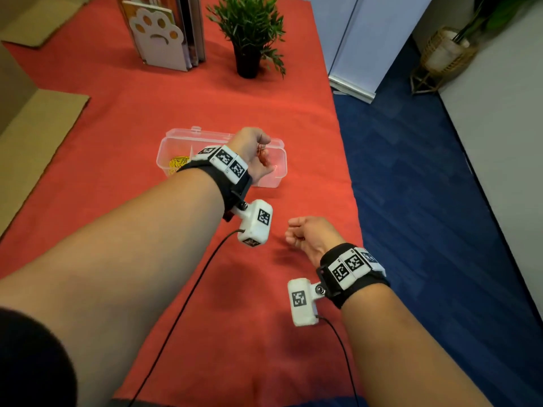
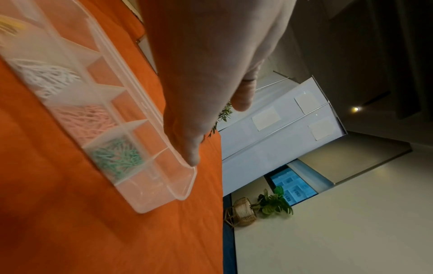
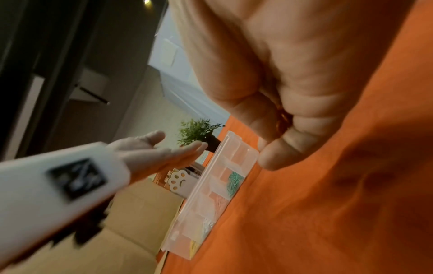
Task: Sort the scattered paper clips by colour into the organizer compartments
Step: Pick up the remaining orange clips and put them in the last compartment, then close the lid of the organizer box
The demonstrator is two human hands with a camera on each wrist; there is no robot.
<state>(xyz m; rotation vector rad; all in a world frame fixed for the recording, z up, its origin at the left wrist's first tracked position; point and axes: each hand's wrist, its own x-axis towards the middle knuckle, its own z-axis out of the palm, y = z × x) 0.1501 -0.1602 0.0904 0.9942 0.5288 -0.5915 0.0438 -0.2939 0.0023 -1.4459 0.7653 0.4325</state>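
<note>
The person stands over a surface (image 1: 147, 107) draped in red-orange cloth, both hands out in front. A clear plastic organizer (image 1: 176, 136) lies on it with its lid off or folded back. From the left wrist view the compartments read along 1 row: yellow paper clips (image 2: 9, 24) at the far end, then white paper clips (image 2: 46, 77), pink paper clips (image 2: 86, 120) and green paper clips (image 2: 117, 157), with the last compartment beside the green looking nearly bare.

The left hand (image 1: 254, 154) is over the right end of the organizer, above that end compartment. From the head view it looks cupped, with red paper clips (image 1: 261, 151) lying against the palm; the right wrist view shows the same hand with palm up and fingers fairly straight, so it carries the clips loosely rather than squeezing them.

The right hand (image 1: 308, 236) hangs nearer the person, above the cloth and well apart from the organizer. Its fingers are curled into a fist, and the right wrist view shows something orange-red wedged between the curled fingers (image 3: 304, 118) and the thumb, most likely more clips, though it is too blurred to be sure.

Farther back on the surface stand a small potted plant (image 1: 249, 30) and a white paw-shaped bookend (image 1: 158, 36) holding books. Flat cardboard (image 1: 35, 136) lies at the left edge.
</note>
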